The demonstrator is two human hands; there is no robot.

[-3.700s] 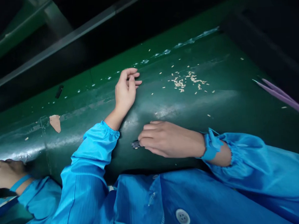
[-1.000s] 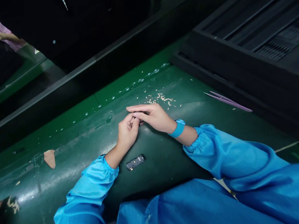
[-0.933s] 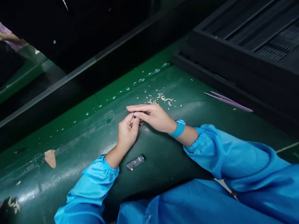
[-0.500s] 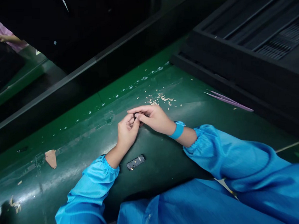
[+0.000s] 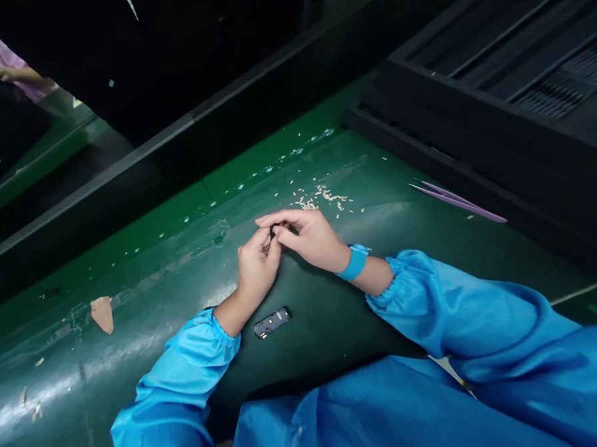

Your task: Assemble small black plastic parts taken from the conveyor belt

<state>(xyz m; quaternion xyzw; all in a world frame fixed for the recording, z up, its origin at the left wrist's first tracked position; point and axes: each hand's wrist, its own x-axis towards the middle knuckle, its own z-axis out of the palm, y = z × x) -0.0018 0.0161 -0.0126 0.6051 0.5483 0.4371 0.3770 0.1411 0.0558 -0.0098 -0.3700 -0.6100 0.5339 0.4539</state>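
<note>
Together, the left hand (image 5: 255,269) and right hand (image 5: 310,237) pinch a small dark part (image 5: 273,229) between their touching fingertips.

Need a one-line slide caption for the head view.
Left hand and right hand pinch a small dark part near a circuit board on the green mat.

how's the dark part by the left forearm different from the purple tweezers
The dark part is short, blocky and blackish; the tweezers are long, thin and purple. The dark part lies close beside the left forearm; the tweezers lie far right, near the black tray. Both lie flat on the green surface, untouched.
</note>
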